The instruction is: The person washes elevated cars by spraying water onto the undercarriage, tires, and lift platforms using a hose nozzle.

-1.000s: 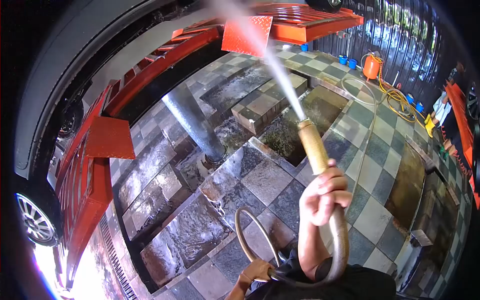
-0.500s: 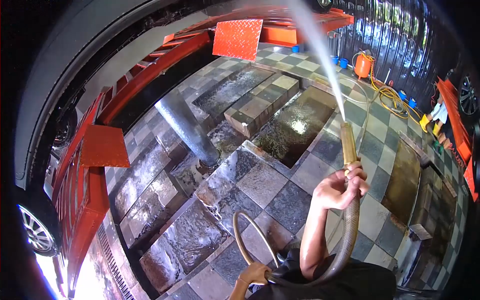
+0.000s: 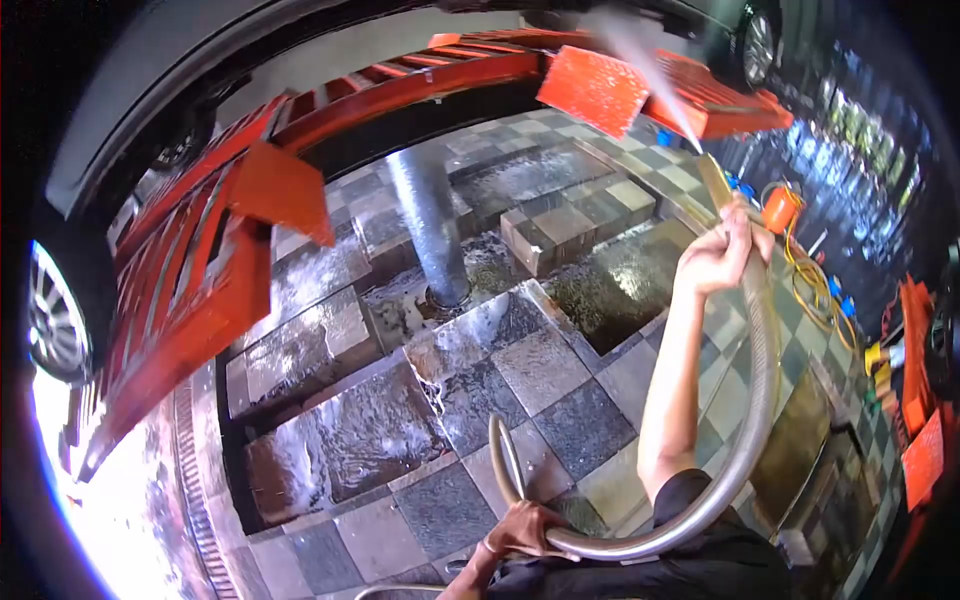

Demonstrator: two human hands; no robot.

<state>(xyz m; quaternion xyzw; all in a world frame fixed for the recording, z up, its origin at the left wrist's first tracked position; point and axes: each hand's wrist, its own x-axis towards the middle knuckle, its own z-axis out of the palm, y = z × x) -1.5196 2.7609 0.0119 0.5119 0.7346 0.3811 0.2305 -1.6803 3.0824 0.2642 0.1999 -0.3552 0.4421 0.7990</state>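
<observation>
High at the right, my right hand (image 3: pixel 722 252) is wrapped round the hose just behind its brass nozzle (image 3: pixel 714 182). A white jet of water (image 3: pixel 662 88) shoots from the nozzle up and to the left, toward the raised car (image 3: pixel 375 55) and the orange lift ramp (image 3: pixel 425 85). The thick hose (image 3: pixel 763 370) curves down from that hand and across my body. Low in the view, my left hand (image 3: pixel 525 528) is closed round a lower stretch of it. Beyond that hand, the hose bends up in a narrow loop.
A steel lift column (image 3: pixel 430 230) rises from a wet recess in the checkered tile floor (image 3: pixel 540 370). Sunken pits with raised edges surround it. Orange flaps (image 3: pixel 280 190) hang from the lift. An orange tank (image 3: pixel 782 210) and yellow hose (image 3: pixel 812 280) lie right; a person in yellow boots (image 3: pixel 876 357) is farther right.
My right hand has raised the nozzle up and to the right, and the nozzle now tilts left. The view has swung, so the lift and column appear farther right. Both hands keep hold of the hose.
</observation>
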